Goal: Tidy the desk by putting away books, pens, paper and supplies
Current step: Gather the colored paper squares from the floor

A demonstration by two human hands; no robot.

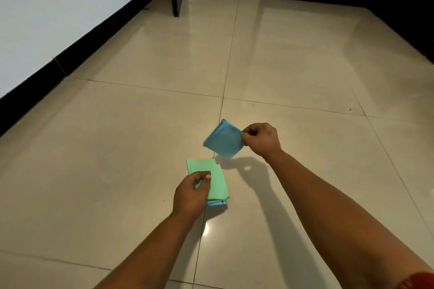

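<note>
Your right hand (261, 138) pinches the blue paper (223, 138) by its right corner, thumb and fingers closed on it, so the sheet hangs tilted in the air, above the tiled floor (117, 148). Your left hand (190, 195) holds the green paper stack (217, 180) from its left side, fingers curled over the top sheet; a blue layer shows under the stack at its near end. The stack lies below and to the left of the blue paper, near it but apart. Its long axis runs away from you. I think the next move is to bring the blue paper down and left onto the stack. The stack's right and far edges are free, and the floor around gives open room on every side.
</note>
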